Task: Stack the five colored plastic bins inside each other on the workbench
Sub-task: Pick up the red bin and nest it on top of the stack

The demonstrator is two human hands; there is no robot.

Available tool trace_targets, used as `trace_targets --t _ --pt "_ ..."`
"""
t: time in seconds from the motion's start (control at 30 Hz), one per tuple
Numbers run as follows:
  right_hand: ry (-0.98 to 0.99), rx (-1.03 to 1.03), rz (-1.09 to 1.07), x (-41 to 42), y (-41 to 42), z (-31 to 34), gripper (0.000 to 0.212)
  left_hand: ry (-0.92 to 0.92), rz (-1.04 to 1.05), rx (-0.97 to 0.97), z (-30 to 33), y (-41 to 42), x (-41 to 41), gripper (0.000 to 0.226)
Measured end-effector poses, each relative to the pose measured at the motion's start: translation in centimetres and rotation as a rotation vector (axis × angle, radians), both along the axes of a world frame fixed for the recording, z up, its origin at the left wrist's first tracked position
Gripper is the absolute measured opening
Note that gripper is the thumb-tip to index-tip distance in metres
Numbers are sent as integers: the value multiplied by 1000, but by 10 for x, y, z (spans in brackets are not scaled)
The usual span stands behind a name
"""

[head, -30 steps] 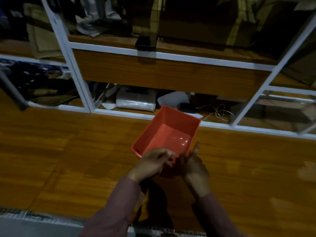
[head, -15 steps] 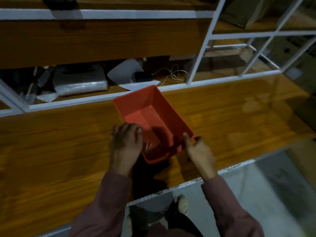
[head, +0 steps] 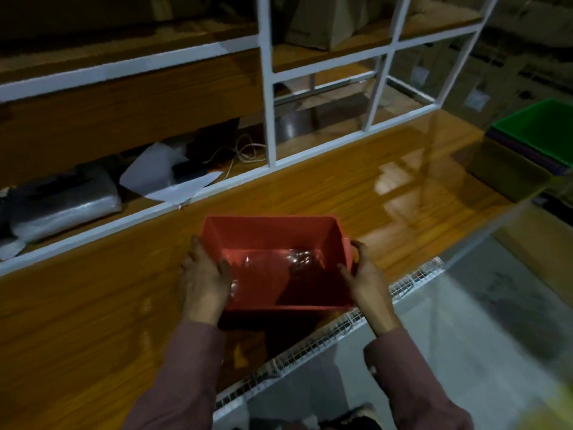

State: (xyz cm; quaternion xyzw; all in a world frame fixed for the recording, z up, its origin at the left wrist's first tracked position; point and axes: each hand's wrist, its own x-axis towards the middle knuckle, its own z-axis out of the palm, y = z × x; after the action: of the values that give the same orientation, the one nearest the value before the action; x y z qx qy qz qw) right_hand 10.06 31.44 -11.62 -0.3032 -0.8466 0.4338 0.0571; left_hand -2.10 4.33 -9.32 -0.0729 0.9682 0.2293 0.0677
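Observation:
An empty red plastic bin (head: 273,243) is held over the front edge of the wooden workbench (head: 93,299), open side up. My left hand (head: 203,280) grips its left wall, thumb inside. My right hand (head: 364,274) grips its right wall. At the far right of the bench stands a green bin (head: 542,128) nested in a purple bin (head: 524,152), which sits in a darker olive bin (head: 508,172); the frame edge cuts them off.
A white-framed shelf unit (head: 268,88) runs along the back of the bench, holding a wrapped package (head: 62,203), white paper (head: 173,181), a cord (head: 242,153) and cardboard boxes. A white wire grid (head: 310,349) lines the bench's front edge, with grey floor below.
The view has swung to the right, bringing the stacked bins into sight. The red bin has turned square to me, and both hands now grip its side walls.

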Motion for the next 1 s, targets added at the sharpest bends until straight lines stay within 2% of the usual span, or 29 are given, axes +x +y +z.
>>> trace_targets --t 0.07,0.17,0.23,0.37,0.5,0.6,0.7,0.8,1.0 --pt "18 55 27 2 37 1 56 -23 -50 15 0 38 -4 69" --pt "52 175 -44 12 113 19 40 -9 -104 51 12 103 -7 57" --pt "82 252 -98 26 170 43 36 28 -172 64 27 153 -3 53" --pt "179 379 -193 47 278 88 45 149 -365 80 64 255 16 61" --pt "230 470 -261 54 376 121 49 269 -462 140 99 346 22 67" --pt "235 588 -290 59 443 142 51 343 -459 230 116 425 28 63" --pt "140 710 -361 65 508 164 52 414 -446 363 128 502 43 65" --pt "81 766 -403 69 578 185 50 400 -433 471 136 576 49 69" --pt "87 805 -395 47 717 220 46 367 -441 481 159 715 19 73"
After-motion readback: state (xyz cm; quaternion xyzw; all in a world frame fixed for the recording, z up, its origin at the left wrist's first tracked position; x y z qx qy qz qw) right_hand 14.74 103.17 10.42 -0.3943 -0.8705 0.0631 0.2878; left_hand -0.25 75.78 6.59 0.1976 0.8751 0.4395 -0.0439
